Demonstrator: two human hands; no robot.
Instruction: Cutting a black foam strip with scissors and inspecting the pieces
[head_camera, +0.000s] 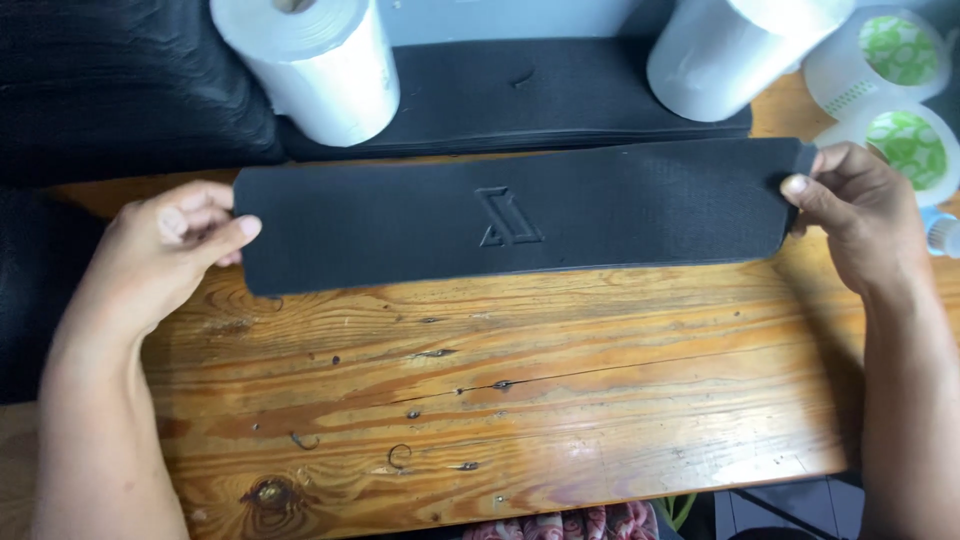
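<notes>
Holding a long black foam strip (515, 215) stretched between my hands, just above the wooden desk (520, 400). My left hand (165, 250) pinches one end, my right hand (860, 215) pinches the other corner with thumb on top. Grip's only at the tips, so it could slip or sag, and the paper rolls (320, 65) just beyond my hands look easy to knock.

Black foam strip (515, 215) — glossy orange-brown wooden table (520, 400).
</notes>
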